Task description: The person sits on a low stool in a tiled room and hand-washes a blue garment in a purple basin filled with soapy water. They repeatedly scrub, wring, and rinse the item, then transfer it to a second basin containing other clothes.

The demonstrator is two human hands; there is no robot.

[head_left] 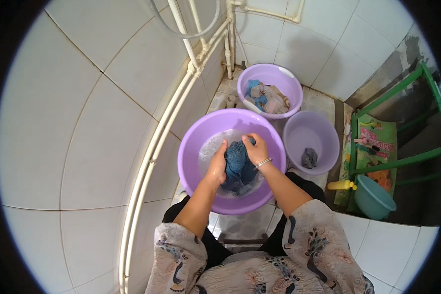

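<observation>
The blue cloth is held between both hands above the middle of a large purple basin, with its lower folds let down toward the foamy water. The relation that matters most is judged to be that of the bunched upper part to the two sets of fingers: it is flanked by them, with no gap seen on either side. By the left hand the cloth's left side is met, thumb uppermost; the rest of those fingers is hidden, so how firmly they are curled cannot be told. By the right hand the upper right edge is gripped, the fingers being bent over the fabric and drawn close together. Neither hand can be called nearer, since the cloth is touched by both, though its top corner is reached more fully by the right. The long axis of the bundle is run roughly from the far side of the basin toward the wearer's body, so that the loose end is left on the near side, below the fingertips. Farther right, a dark grey cloth is contained in a paler lavender basin, well apart from both hands.
</observation>
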